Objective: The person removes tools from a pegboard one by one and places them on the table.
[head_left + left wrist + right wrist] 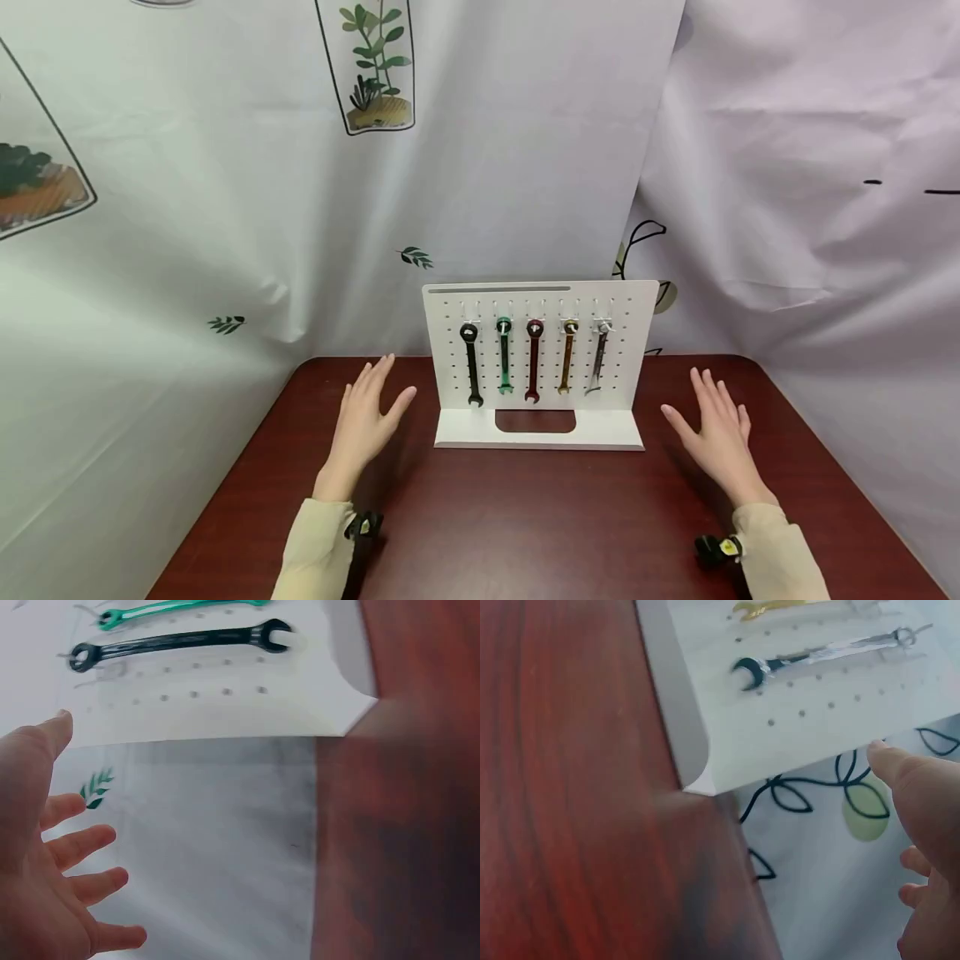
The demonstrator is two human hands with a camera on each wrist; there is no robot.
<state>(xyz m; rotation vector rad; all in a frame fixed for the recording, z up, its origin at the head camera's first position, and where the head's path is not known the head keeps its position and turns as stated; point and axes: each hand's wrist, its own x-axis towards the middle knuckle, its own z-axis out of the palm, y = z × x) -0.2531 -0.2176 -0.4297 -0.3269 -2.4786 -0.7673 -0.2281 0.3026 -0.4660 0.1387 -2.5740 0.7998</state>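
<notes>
A white pegboard stand (622, 358) stands at the back of the table, with several combination wrenches hung in a row on its hooks. From left to right they are a black wrench (472, 367), a green wrench (505, 357), a dark red wrench (533, 362), a gold wrench (567, 358) and a silver wrench (598, 358). My left hand (365, 421) is held left of the board, fingers spread and nothing in it; the black wrench is nearest. To the right of the board is my right hand (716, 433), also empty with extended fingers, nearest the silver wrench.
The dark red-brown table (525, 517) runs back to a pale curtain (510, 167) printed with plants, which also hangs along both sides. The board's base has a rectangular cutout. A black wrist device (365, 525) sits at the left cuff, another device (717, 550) at the right.
</notes>
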